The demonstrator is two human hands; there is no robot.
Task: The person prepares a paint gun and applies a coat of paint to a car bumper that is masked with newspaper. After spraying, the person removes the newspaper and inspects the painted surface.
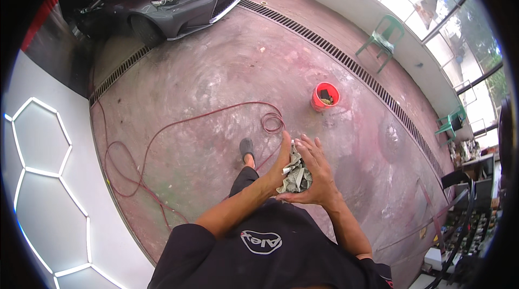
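Between my two hands is a crumpled wad of what looks like newspaper (298,176), greyish white with dark print. My left hand (279,167) presses on its left side, fingers pointing forward. On the other side my right hand (319,174) cups the wad, its fingers bent over the top and its thumb along the near edge. Both hands hold the paper in front of my body, above the floor. The palms are hidden, and the fingers cover part of the wad.
A red bucket (319,106) with dark items inside stands ahead to the right. A thin red hose (189,118) loops across the stained floor. Far left is a dark car (189,5); a glossy white panel (48,224) lies nearer. Green chairs (385,37) and a cluttered bench (481,167) line the right.
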